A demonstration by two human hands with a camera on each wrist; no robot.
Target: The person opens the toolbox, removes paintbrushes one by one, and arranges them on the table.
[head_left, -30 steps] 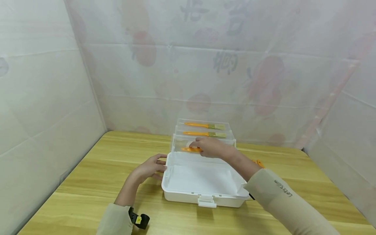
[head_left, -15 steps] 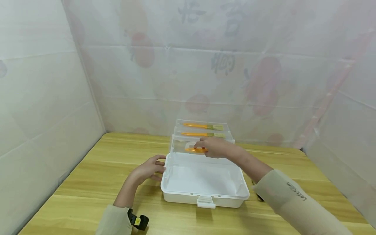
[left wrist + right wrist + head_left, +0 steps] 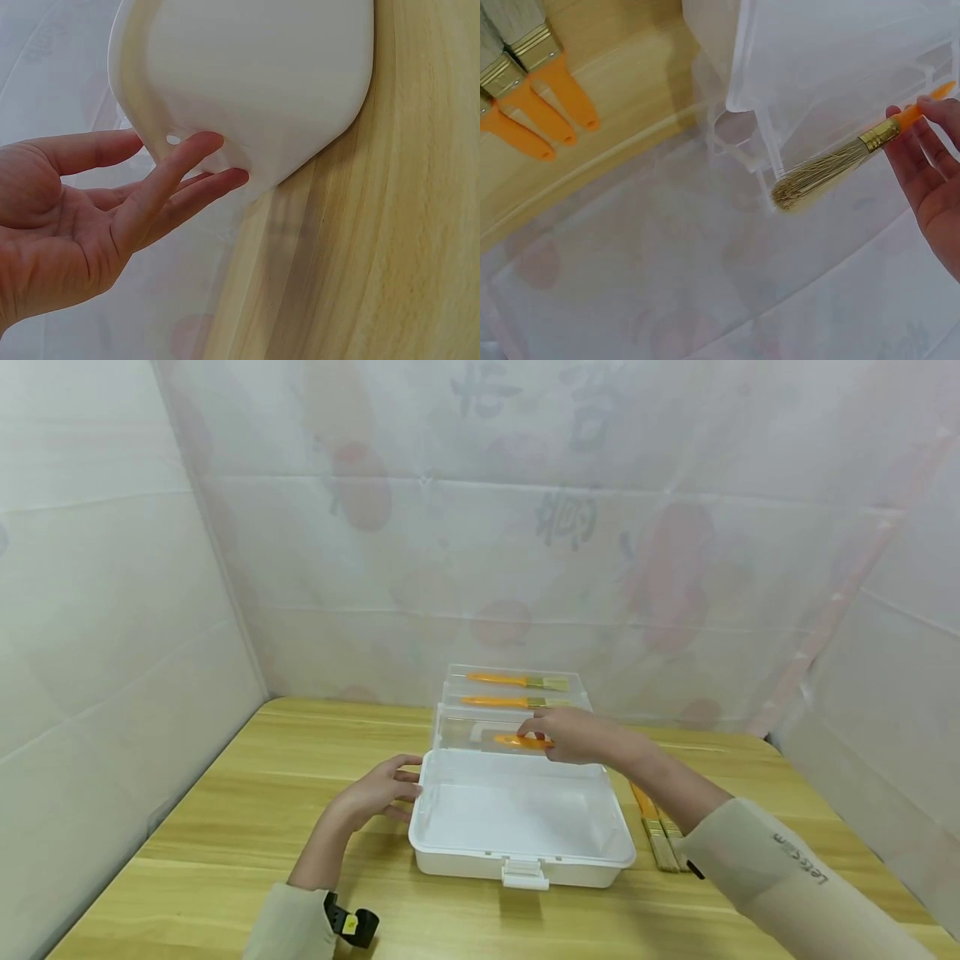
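Observation:
An open white plastic box [image 3: 450, 852] sits mid-table, with clear tiered trays [image 3: 465, 731] raised behind it. Two orange-handled brushes [image 3: 517, 680] lie in the upper trays. My right hand [image 3: 562, 735] pinches a third orange-handled brush [image 3: 525, 742] over the lowest tray; in the right wrist view its bristles [image 3: 817, 176] hang beside the clear tray wall [image 3: 817, 67], held by my fingers [image 3: 930, 157]. My left hand [image 3: 386, 787] rests its straight fingers against the box's left side; the left wrist view has those fingers [image 3: 180, 169] touching the box corner [image 3: 255, 75].
Several more orange-handled brushes [image 3: 654, 827] lie on the wooden table [image 3: 247, 793] to the right of the box, also in the right wrist view as brushes [image 3: 532, 82]. White sheeting walls [image 3: 112, 610] enclose the table at the left, back and right.
My right hand has slid rightwards along the lowest tray with the brush. My right arm moved aside, uncovering the brushes on the table. The left hand stayed put.

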